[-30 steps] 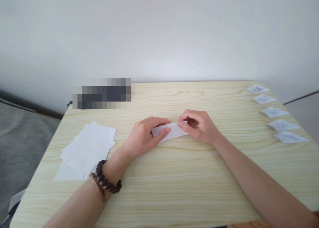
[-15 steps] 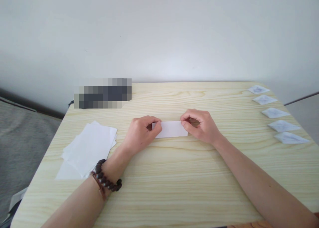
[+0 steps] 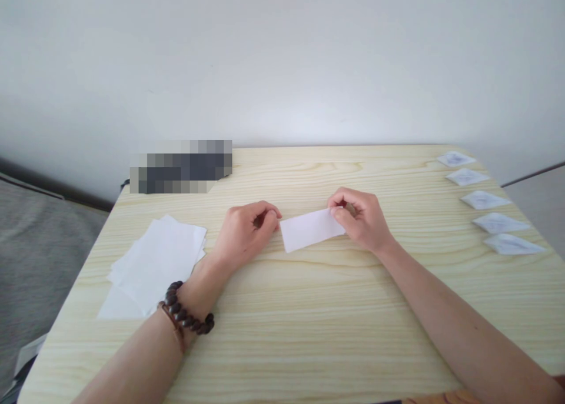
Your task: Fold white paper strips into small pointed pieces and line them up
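Observation:
A folded strip of white paper (image 3: 311,229) is held slightly tilted over the middle of the table, its left end lower than its right. My right hand (image 3: 359,219) pinches the strip's right end between thumb and fingers. Just beyond the strip's left end is my left hand (image 3: 249,230), thumb and forefinger curled together; the paper's left corner is visible beside the fingertips, not between them. Dark beads and a brown band circle my left wrist.
Loose white paper sheets (image 3: 161,257) lie in a fanned stack at the left. Several folded white paper pieces (image 3: 484,200), pointed at both ends, line the table's right side. A dark pixelated object (image 3: 180,169) occupies the back left, near the wall (image 3: 309,63).
The strip's left end has come out of my left hand's pinch. My right hand has moved slightly right with the strip, which now slants instead of lying level.

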The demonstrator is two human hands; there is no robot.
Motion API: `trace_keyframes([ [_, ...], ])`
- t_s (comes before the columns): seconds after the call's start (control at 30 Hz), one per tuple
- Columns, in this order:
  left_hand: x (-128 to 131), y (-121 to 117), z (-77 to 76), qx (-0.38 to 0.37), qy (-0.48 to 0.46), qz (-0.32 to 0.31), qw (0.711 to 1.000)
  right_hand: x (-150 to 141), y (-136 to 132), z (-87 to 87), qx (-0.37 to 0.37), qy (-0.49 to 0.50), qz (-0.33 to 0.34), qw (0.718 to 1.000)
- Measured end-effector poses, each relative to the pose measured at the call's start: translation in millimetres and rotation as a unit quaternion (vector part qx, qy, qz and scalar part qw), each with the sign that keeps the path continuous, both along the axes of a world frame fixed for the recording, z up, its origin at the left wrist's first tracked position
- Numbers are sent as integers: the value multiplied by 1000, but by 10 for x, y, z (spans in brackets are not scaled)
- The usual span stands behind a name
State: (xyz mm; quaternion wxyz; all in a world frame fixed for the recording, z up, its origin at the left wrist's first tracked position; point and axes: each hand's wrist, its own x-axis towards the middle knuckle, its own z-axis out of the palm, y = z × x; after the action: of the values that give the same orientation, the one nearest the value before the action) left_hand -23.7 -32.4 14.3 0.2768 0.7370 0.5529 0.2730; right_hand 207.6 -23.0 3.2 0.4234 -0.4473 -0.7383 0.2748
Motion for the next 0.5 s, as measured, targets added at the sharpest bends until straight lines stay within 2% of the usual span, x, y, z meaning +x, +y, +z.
trace_keyframes([
  [0.1, -10, -4, 0, -14, -23, -39, 999, -24, -23, 16, -2, -31, 13, 999],
  [0.27, 12, -15, -30, 11, 15, -71, 997, -57, -33, 2, -11, -69, 25, 997],
  [0.37, 31, -17, -44, 25, 19, -57, 998, -70, -9, -34, -24, -88, 24, 996],
  [0.5, 38, -11, -44, 7, 5, -17, 1000, -73, 16, -54, -30, -94, 6, 995],
])
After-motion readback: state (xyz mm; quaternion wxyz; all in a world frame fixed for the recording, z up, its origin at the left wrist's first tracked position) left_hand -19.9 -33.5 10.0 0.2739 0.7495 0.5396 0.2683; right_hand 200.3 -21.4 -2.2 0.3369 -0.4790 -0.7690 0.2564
